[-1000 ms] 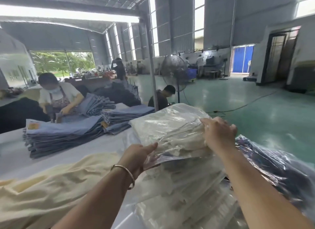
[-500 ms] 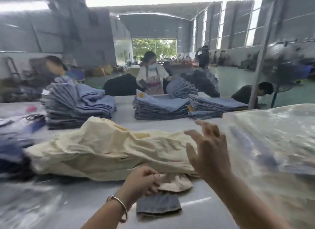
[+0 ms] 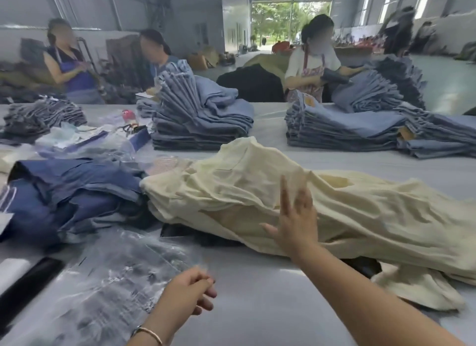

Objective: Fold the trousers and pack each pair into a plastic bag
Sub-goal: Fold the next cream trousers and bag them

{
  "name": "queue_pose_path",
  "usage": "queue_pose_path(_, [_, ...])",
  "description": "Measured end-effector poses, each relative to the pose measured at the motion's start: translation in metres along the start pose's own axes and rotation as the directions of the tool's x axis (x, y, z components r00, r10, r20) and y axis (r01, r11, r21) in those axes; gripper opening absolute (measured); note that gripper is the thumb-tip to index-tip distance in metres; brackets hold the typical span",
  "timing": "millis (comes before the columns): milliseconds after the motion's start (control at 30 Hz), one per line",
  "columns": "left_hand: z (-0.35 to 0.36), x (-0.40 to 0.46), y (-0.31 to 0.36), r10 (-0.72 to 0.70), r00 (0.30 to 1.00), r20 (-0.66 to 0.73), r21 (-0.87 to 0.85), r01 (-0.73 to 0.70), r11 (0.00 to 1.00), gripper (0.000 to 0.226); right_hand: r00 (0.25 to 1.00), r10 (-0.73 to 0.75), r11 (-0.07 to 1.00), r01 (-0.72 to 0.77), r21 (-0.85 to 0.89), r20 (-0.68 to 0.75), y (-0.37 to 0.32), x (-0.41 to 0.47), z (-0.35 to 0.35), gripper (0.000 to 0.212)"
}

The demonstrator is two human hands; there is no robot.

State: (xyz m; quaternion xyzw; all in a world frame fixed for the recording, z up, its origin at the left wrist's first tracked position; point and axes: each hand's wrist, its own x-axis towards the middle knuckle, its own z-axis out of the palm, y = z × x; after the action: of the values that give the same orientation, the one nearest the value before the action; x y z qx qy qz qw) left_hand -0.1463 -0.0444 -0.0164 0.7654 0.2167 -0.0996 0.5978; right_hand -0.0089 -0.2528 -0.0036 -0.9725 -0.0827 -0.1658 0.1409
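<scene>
A heap of cream trousers (image 3: 347,211) lies across the middle and right of the grey table (image 3: 257,302). My right hand (image 3: 296,222) reaches out over the heap's near edge, fingers straight and spread, holding nothing. My left hand (image 3: 189,295) hovers low over the table near the front, fingers loosely curled and empty. A stack of clear plastic bags (image 3: 116,281) lies flat just left of my left hand. Dark blue trousers (image 3: 69,199) are piled at the left, touching the cream heap.
Stacks of folded light-blue jeans (image 3: 201,114) (image 3: 360,129) stand along the table's far side, with a grey stack (image 3: 38,119) at far left. Scissors and small items (image 3: 131,128) lie near them. Three people (image 3: 313,67) work beyond the table.
The view has swung left, away from the bagged cream trousers I held a second ago. Both hands let go of that bag; my right hand now stretches over the loose cream heap.
</scene>
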Motion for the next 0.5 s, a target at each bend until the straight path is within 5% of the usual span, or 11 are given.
queue_pose_path(100, [-0.026,0.020,-0.007,-0.012,0.999,0.035,-0.002,0.012,1.000,0.012,0.993,-0.105,0.991,0.100,-0.091,-0.048,-0.050,0.061,0.016,0.129])
queue_pose_path(167, [-0.042,0.031,-0.008,-0.019,0.999,0.048,-0.026,0.020,0.999,0.013,0.991,-0.119,0.976,0.127,-0.179,0.059,-0.076,0.091,0.026,0.121])
queue_pose_path(267, [-0.061,0.043,-0.006,-0.030,0.997,0.074,-0.069,0.035,0.997,0.013,0.961,0.021,0.954,0.064,-0.294,0.277,-0.092,0.115,0.037,0.066])
queue_pose_path(333, [-0.070,0.050,-0.007,-0.033,0.996,0.084,-0.097,0.041,0.994,0.013,0.963,0.018,0.961,0.058,-0.272,0.268,-0.091,0.116,0.037,0.033])
queue_pose_path(433, [-0.076,0.057,-0.010,-0.034,0.995,0.091,-0.145,0.047,0.988,0.012,0.997,0.073,0.988,-0.073,0.137,0.007,-0.084,0.107,0.020,0.030])
queue_pose_path(500, [-0.074,0.059,-0.007,-0.024,0.997,0.076,-0.262,0.043,0.964,0.018,0.951,0.282,0.794,-0.156,0.587,-0.128,-0.077,0.103,-0.008,0.028])
